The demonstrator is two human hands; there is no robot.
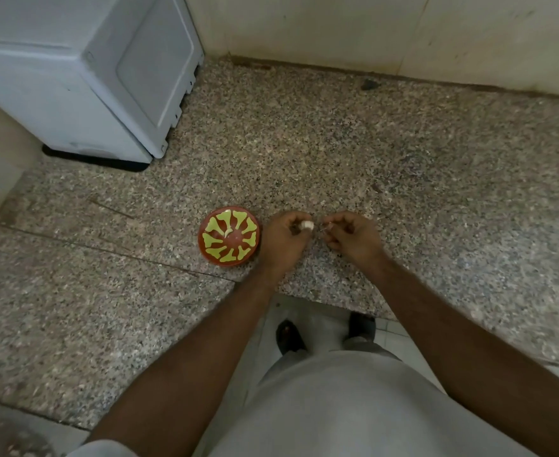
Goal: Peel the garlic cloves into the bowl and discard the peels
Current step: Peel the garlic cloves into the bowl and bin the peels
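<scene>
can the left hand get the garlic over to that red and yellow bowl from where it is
Probably yes. The left hand pinches the garlic clove just right of the bowl, with only bare counter between them. The right hand sits on the far side, out of the way.

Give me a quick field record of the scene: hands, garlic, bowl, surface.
left hand: holds a small white garlic clove at its fingertips
right hand: fingers curled, pinching at something next to the clove; too small to identify
bowl: round red bowl with yellow-green petal pattern, left of the hands; contents unclear
surface: speckled granite counter
nearby: white appliance at the back left
</scene>
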